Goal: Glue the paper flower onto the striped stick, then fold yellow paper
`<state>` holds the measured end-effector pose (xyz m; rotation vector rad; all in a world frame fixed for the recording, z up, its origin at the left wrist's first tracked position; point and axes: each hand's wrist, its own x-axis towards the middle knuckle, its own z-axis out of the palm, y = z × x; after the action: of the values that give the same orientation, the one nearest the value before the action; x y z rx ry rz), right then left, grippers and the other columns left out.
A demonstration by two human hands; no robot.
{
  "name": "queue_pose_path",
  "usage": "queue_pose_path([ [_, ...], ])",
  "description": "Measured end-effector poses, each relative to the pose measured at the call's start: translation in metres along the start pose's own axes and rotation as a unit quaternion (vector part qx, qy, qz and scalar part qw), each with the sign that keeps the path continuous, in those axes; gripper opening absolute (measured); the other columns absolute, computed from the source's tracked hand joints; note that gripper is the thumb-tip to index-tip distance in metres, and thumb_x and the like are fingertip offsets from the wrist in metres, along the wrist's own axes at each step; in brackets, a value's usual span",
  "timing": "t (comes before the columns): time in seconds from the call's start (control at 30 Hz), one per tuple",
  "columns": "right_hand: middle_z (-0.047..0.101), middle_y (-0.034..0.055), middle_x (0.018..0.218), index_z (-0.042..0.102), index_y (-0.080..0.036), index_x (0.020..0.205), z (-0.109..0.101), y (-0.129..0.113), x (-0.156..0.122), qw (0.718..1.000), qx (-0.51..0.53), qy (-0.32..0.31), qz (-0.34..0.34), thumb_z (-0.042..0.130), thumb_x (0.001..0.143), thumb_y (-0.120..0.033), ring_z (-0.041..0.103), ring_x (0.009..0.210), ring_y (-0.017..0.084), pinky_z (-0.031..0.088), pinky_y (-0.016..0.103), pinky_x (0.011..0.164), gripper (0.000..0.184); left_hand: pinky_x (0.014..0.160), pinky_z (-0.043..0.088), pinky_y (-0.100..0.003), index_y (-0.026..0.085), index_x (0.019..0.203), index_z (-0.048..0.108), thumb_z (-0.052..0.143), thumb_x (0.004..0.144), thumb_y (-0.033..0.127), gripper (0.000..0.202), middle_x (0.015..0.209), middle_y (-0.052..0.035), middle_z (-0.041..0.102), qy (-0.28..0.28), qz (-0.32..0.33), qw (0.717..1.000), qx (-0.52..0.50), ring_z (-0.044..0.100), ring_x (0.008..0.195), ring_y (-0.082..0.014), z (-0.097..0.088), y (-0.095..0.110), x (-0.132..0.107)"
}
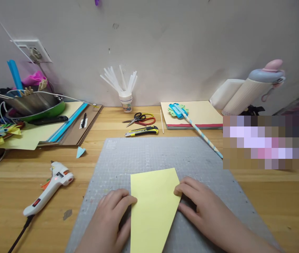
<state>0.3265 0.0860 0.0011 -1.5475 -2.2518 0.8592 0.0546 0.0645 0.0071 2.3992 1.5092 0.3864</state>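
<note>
A sheet of yellow paper (153,211) lies over the grey cutting mat (118,158), its near end running out of view at the bottom. My left hand (112,214) grips the paper's left edge, index fingertip on top and thumb low beside it. On the opposite side, my right hand (202,203) pinches the right edge between fingers on top and a thumb partly beneath. Beyond the mat sit a yellow and black utility knife (142,131) and scissors (135,118). A striped paper stick with a blue and green paper flower (178,110) leans across the mat's far right corner.
A white glue gun (51,188) with a cord lies left of the mat. Behind are a paper cup (126,102) of white glue sticks, a green-based pan (39,109), stacked coloured paper (73,130) and a tilted bottle (252,89). A blurred patch covers part of the right.
</note>
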Motion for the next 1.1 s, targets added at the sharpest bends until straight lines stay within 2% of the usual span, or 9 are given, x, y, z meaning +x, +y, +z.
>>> queue_pose_path([
  [0.17,0.054,0.0021,0.094,0.052,-0.023,0.087,-0.001,-0.002,0.001,1.0,0.006,-0.006,0.012,0.052,0.084,-0.015,0.052,0.088,0.019,0.042,0.031,0.074,0.009,0.077,0.053,-0.03,0.024,0.101,0.057,0.052,0.079,0.015,0.024,0.101,-0.0046,0.063,0.015,0.034,0.999,-0.009,0.06,0.092,-0.0178,-0.001,0.003,0.001],
  [0.47,0.056,0.0029,0.094,0.054,-0.022,0.087,-0.005,-0.001,0.001,1.0,-0.003,-0.012,-0.012,0.056,0.085,-0.018,0.053,0.089,0.019,0.043,0.031,0.075,0.005,0.078,0.053,-0.035,0.026,0.096,0.06,0.06,0.076,0.019,0.021,0.102,-0.0035,0.061,0.006,-0.033,0.999,-0.02,0.059,0.093,-0.0194,0.003,0.002,-0.003],
  [0.57,0.057,0.0047,0.104,0.057,-0.024,0.098,-0.008,0.0,0.0,0.998,-0.025,-0.025,-0.06,0.067,0.08,-0.033,0.052,0.098,0.021,0.043,0.034,0.081,0.022,0.078,0.052,-0.034,0.027,0.098,0.062,0.062,0.076,0.021,0.023,0.102,-0.0025,0.062,0.001,-0.007,1.0,-0.014,0.059,0.093,-0.0189,0.0,-0.001,-0.004],
  [0.63,0.057,0.0062,0.114,0.056,-0.027,0.11,-0.007,0.0,-0.001,0.991,-0.058,-0.021,-0.116,0.065,0.082,-0.037,0.051,0.105,0.023,0.042,0.038,0.087,0.031,0.075,0.05,-0.033,0.028,0.1,0.063,0.058,0.081,0.021,0.021,0.098,-0.0019,0.063,0.02,0.03,0.999,0.001,0.06,0.089,-0.0177,-0.001,-0.003,-0.005],
  [0.73,0.053,0.004,0.131,0.048,-0.033,0.128,-0.003,-0.001,-0.002,0.961,-0.135,-0.023,-0.242,0.047,0.093,-0.023,0.046,0.118,0.021,0.036,0.042,0.095,0.036,0.071,0.047,-0.033,0.029,0.103,0.062,0.051,0.086,0.019,0.023,0.092,-0.0009,0.064,0.06,0.08,0.995,0.022,0.06,0.083,-0.0166,-0.001,-0.006,-0.004],
  [0.83,0.046,0.0021,0.141,0.043,-0.031,0.134,0.005,-0.003,-0.005,0.93,-0.205,-0.004,-0.306,0.04,0.094,-0.015,0.043,0.125,0.021,0.038,0.041,0.095,0.044,0.074,0.047,-0.033,0.029,0.112,0.059,0.047,0.088,0.018,0.029,0.096,-0.0009,0.066,0.089,0.062,0.994,0.023,0.061,0.087,-0.0169,0.0,-0.008,-0.005],
  [0.97,0.042,0.0121,0.142,0.045,-0.017,0.135,0.02,-0.007,-0.011,0.92,-0.28,0.076,-0.263,0.04,0.088,-0.007,0.049,0.117,0.027,0.045,0.04,0.083,0.048,0.081,0.048,-0.033,0.027,0.116,0.055,0.047,0.088,0.023,0.03,0.105,-0.002,0.066,0.117,-0.008,0.993,-0.005,0.06,0.096,-0.0169,-0.004,0.002,-0.014],
  [1.03,0.043,0.015,0.14,0.045,-0.012,0.135,0.028,-0.009,-0.012,0.915,-0.303,0.101,-0.245,0.041,0.084,-0.004,0.053,0.106,0.028,0.046,0.04,0.076,0.051,0.084,0.048,-0.033,0.027,0.114,0.056,0.054,0.085,0.031,0.029,0.11,-0.0031,0.065,0.102,0.02,0.995,-0.003,0.059,0.101,-0.0182,-0.008,0.012,-0.02],
  [1.1,0.042,0.0145,0.141,0.043,-0.011,0.136,0.032,-0.011,-0.012,0.916,-0.311,0.11,-0.23,0.044,0.082,-0.003,0.054,0.1,0.028,0.046,0.04,0.072,0.054,0.084,0.047,-0.032,0.027,0.113,0.058,0.059,0.081,0.04,0.035,0.112,-0.004,0.064,0.093,0.077,0.993,0.013,0.059,0.102,-0.0194,-0.012,0.02,-0.025],
])
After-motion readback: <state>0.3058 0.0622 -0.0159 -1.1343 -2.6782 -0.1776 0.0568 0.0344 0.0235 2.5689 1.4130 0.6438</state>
